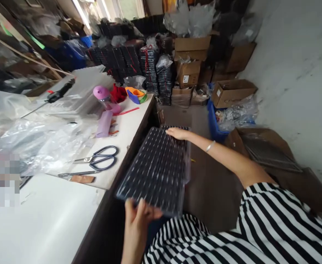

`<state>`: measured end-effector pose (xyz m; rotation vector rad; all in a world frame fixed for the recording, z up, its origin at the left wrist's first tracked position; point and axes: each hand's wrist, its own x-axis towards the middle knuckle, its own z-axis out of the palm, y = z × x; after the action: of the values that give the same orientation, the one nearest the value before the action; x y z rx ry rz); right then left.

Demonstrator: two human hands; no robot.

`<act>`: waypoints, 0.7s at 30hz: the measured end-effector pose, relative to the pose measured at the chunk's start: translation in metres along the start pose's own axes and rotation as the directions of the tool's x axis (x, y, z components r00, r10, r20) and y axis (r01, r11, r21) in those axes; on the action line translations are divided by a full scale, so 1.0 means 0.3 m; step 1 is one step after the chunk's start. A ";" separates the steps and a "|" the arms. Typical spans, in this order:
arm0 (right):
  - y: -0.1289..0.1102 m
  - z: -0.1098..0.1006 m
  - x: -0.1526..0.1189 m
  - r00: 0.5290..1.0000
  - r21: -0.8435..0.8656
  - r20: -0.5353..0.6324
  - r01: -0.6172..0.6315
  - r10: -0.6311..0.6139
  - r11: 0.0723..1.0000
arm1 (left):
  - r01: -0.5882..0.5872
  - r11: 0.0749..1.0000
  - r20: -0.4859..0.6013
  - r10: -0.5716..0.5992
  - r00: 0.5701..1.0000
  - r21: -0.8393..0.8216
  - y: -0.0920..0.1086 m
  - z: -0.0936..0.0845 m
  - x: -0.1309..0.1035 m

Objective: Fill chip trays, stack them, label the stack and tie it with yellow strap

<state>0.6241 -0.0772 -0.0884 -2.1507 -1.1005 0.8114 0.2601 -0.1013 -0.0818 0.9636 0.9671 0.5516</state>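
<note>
A black flat tray (pixel 155 165) with rows of small pale marks hangs tilted beside the table's edge, in front of my body. Its clear side edge suggests a cover or more than one layer, but I cannot tell which. My left hand (pixel 140 212) grips the near edge, thumb and a finger showing on top and the others partly underneath. At the far right corner, my right hand (pixel 177 133) is closed over the edge, its fingers partly hidden. Blur hides what the small marks on the tray are.
On the white table (pixel 53 223) lie black-handled scissors (pixel 103 158), tweezers (pixel 78 173), crumpled clear plastic (pixel 45 143) and a purple-topped bottle (pixel 106 98). Stacked black trays (pixel 150 69) and cardboard boxes (pixel 189 71) stand behind. A blue crate (pixel 214 123) sits by the right wall.
</note>
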 end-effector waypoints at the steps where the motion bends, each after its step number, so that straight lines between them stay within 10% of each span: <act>1: 0.013 -0.044 0.045 0.998 -0.061 -0.043 -0.042 0.039 0.997 | 0.032 0.999 0.076 -0.029 0.997 -0.043 -0.029 0.065 0.057; 6: 0.093 -0.096 0.163 0.960 -0.308 -0.241 -0.217 0.144 0.926 | 0.123 0.992 0.101 -0.119 0.988 -0.032 -0.153 0.257 0.288; 21: 0.079 0.000 0.149 0.962 -0.697 -0.263 -0.244 0.075 0.675 | 0.233 0.971 0.053 -0.230 0.972 -0.055 -0.283 0.284 0.330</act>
<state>0.6569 -0.0510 -0.1168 -2.9470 -1.2632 0.1724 0.3813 -0.1041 -0.1795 0.7921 1.0002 0.3588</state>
